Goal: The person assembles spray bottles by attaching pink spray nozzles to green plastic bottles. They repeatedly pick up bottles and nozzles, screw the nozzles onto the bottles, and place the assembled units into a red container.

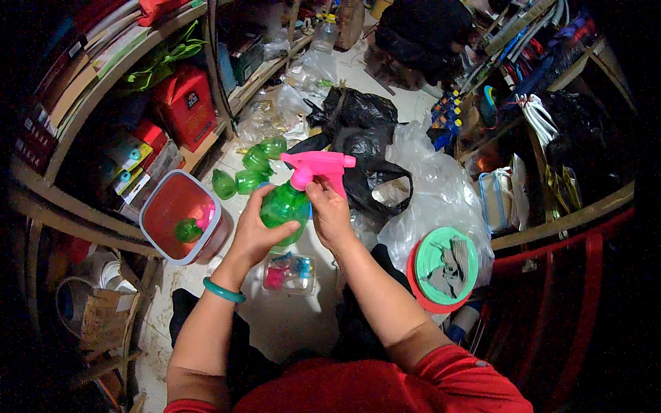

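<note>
Between both hands is a spray bottle with a green see-through body [281,206] and a pink trigger head [318,164]. My left hand [255,230] wraps round the green body, thumb across its front. At the neck, just under the pink head, my right hand [329,215] has its fingers closed. Several green bottles [256,162] without spray heads lie on the floor beyond my left hand. To the left, a bin with a pale rim [150,237] holds a green bottle with a pink head [189,230]. A clear tray [301,286] with pink and blue parts sits below my hands.
Black plastic bags [361,131] and clear plastic sheeting [441,193] cover the floor ahead. At right, a green round lid [432,279] bears grey cloth. Wooden shelves [186,34] with a red box [184,107] line the left; more shelving [564,220] stands right.
</note>
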Action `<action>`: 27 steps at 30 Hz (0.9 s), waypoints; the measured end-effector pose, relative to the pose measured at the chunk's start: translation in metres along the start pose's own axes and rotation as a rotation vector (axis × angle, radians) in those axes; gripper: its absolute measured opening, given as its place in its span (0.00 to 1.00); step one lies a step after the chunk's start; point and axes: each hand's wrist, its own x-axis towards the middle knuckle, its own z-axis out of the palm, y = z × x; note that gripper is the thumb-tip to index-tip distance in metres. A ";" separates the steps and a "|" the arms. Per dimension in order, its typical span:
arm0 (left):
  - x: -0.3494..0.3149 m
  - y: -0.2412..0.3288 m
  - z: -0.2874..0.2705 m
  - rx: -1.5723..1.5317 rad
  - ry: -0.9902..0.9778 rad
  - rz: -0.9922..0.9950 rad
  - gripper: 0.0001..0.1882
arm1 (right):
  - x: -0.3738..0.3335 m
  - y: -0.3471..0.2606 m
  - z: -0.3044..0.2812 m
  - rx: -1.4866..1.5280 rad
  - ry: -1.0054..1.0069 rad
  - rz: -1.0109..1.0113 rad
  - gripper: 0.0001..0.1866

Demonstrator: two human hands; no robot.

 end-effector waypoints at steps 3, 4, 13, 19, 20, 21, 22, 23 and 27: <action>0.000 -0.003 0.001 0.040 0.008 0.035 0.37 | 0.002 -0.001 -0.001 0.000 0.012 -0.048 0.23; 0.000 -0.004 0.001 0.044 0.013 0.039 0.37 | 0.002 -0.002 -0.001 -0.008 0.014 -0.056 0.23; -0.001 0.000 0.005 -0.103 -0.006 -0.033 0.36 | -0.001 -0.003 0.002 -0.212 0.008 -0.090 0.20; -0.001 0.001 0.007 -0.097 -0.024 -0.015 0.35 | 0.000 -0.016 0.007 -0.442 -0.021 -0.191 0.21; -0.001 0.001 0.007 -0.105 -0.029 -0.021 0.35 | 0.000 -0.017 0.005 -0.477 -0.038 -0.175 0.20; -0.001 0.002 0.007 -0.114 -0.033 -0.028 0.35 | 0.001 -0.018 0.002 -0.513 -0.054 -0.158 0.19; -0.002 0.002 0.006 -0.122 -0.036 -0.034 0.35 | 0.001 -0.020 0.000 -0.549 -0.072 -0.141 0.18; -0.001 -0.001 0.006 -0.112 -0.029 -0.032 0.35 | 0.001 -0.022 -0.002 -0.531 -0.079 -0.088 0.18; 0.000 -0.013 0.005 0.005 0.006 0.001 0.37 | 0.003 -0.025 -0.005 -0.398 -0.089 0.037 0.17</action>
